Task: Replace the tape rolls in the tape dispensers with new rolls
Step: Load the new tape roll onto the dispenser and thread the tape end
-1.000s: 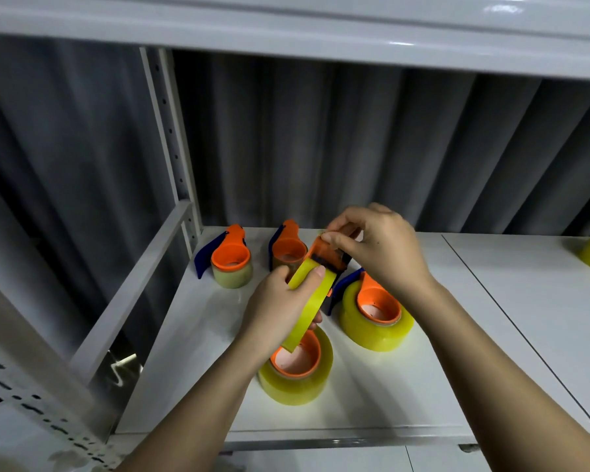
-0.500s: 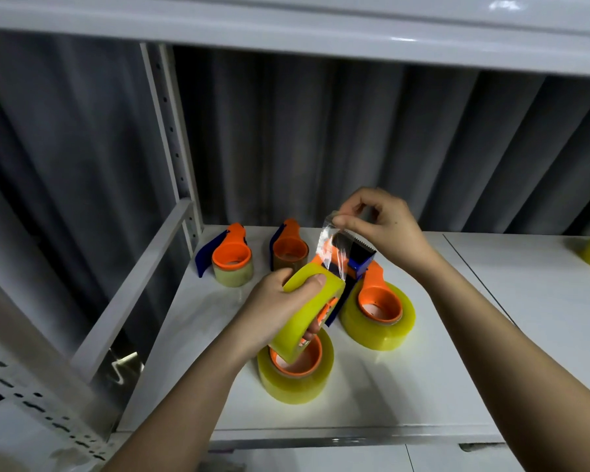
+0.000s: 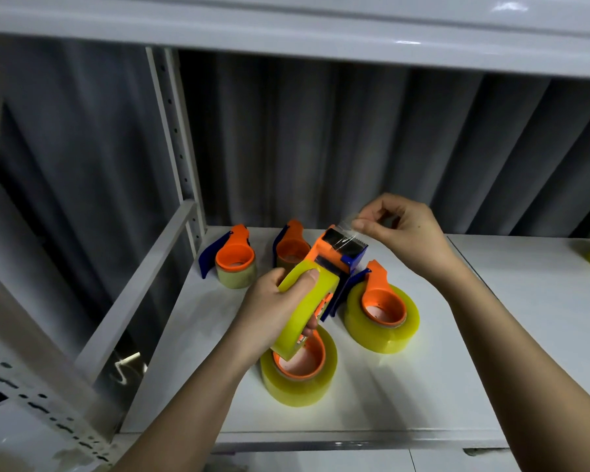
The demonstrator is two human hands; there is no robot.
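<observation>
Rightward now, right hand pinches tape end; left hand grips dispenser; no readable writing.

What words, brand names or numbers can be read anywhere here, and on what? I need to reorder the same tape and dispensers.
None can be read.
Held tape dispenser: no legible marking on its orange and blue body.
Yellow tape roll in the left hand: plain, no print visible.
Tape rolls on the shelf: inner cores show no readable label.
Right hand pinches clear tape: unprinted.
</observation>
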